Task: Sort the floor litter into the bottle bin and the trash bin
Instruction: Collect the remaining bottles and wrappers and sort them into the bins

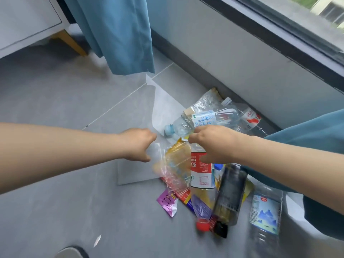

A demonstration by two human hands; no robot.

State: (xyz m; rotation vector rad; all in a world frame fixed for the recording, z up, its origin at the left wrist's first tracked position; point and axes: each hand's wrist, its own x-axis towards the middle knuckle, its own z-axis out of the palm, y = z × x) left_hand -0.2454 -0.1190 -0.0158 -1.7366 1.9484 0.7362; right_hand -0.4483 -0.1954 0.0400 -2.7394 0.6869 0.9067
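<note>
A pile of litter lies on the grey floor by the wall. My left hand (138,144) pinches a clear plastic wrapper (175,170) that hangs over the pile. My right hand (210,144) curls over the base end of a red-labelled bottle (202,174), thumb across its label; its red cap (202,226) points toward me. Just beyond my right fingers lies a clear bottle with a pale blue cap (178,126). A dark bottle with a black cap (230,194), a large water bottle with a mountain label (266,213) and a purple wrapper (167,202) lie nearer me. No bin is in view.
A white sheet (162,107) lies on the floor under the pile. A teal curtain (121,34) hangs behind it, beside a white cabinet with a wooden leg (70,43). The wall under the window (242,58) runs along the right, and teal fabric (312,142) lies behind my right arm.
</note>
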